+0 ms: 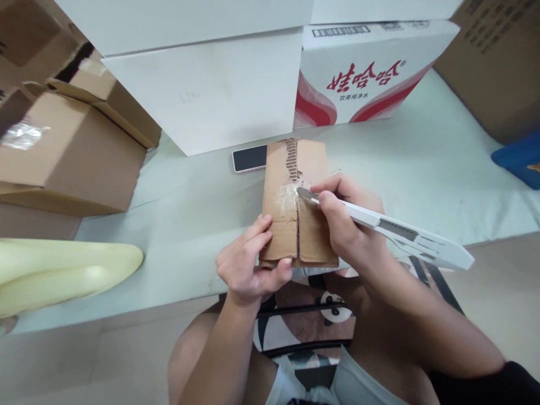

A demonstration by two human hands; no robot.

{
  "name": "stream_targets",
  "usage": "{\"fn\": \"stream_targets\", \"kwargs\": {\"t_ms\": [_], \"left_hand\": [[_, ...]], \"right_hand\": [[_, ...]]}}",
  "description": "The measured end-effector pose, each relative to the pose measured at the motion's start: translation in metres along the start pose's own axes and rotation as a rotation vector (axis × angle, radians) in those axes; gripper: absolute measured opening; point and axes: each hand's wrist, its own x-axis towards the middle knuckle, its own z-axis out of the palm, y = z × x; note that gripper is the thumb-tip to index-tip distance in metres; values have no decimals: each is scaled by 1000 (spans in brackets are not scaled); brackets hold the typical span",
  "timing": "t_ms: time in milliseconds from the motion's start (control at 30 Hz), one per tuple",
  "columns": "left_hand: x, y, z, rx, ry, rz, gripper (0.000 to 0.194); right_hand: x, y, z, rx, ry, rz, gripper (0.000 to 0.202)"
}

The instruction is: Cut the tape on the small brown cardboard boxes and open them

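A small brown cardboard box (282,233) lies at the front of the covered table, with a seam down its middle. Along the far part of that seam the surface is torn to the corrugation, and clear tape (287,197) crosses it nearer the centre. My left hand (247,261) grips the box's near left corner, thumb on the front edge and fingers along the side. Closed around a long white-handled knife (367,216), my right hand (350,211) is over the box's right half. The knife's short grey tip is at the seam beside the tape.
A phone (248,159) lies behind the box. White cartons (236,90) and a red-marked carton (363,79) stand at the back. Brown boxes (93,152) are stacked left, a pale yellow object (76,273) sits front left, and a blue object (517,160) lies far right.
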Motion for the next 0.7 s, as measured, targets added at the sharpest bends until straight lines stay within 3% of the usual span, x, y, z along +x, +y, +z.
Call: {"fn": "stream_targets", "kwargs": {"t_ms": [267,700], "left_hand": [[0,0,0,-19,17,-12,28],[1,1,2,-61,33,-93,26]], "right_hand": [[-1,4,2,77,1,112,19],[-2,7,3,100,-14,69,15]]}}
